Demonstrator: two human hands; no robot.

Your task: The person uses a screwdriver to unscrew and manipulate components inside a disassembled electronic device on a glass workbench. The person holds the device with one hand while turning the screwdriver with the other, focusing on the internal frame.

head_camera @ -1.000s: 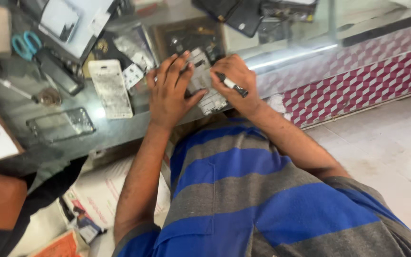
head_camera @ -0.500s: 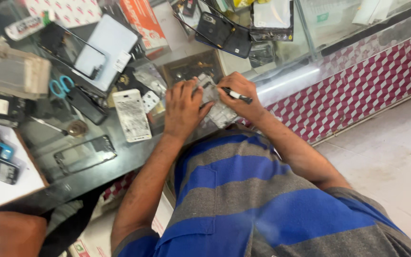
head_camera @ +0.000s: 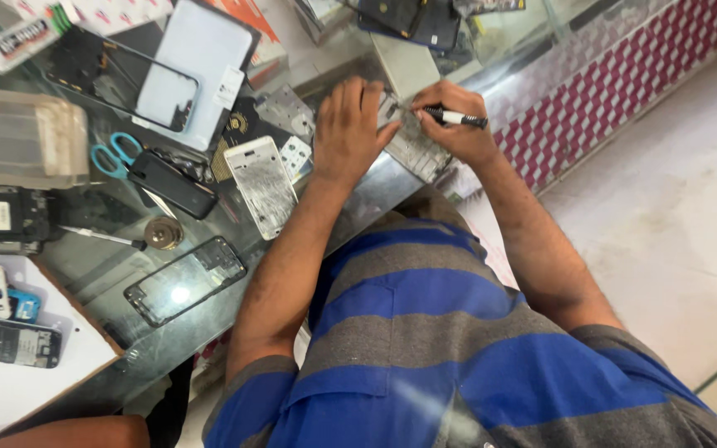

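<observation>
Both hands have stayed on the same silver phone part since half a second ago, while the view has swung so the glass bench (head_camera: 109,265) now fills more of the left side. Left hand (head_camera: 348,133) lies flat on the phone part (head_camera: 412,141), fingers spread narrow and pressing it down at the bench's edge. Right hand (head_camera: 456,129) has its fingers closed around a black-and-white screwdriver (head_camera: 456,118), whose tip end points toward the part — the tip itself is hidden. Just left of the left hand lies a scratched white phone back plate (head_camera: 262,186); farther left are a black phone (head_camera: 171,183), blue-handled scissors (head_camera: 114,158) and an empty black phone frame (head_camera: 184,280) — all well apart from the hands
</observation>
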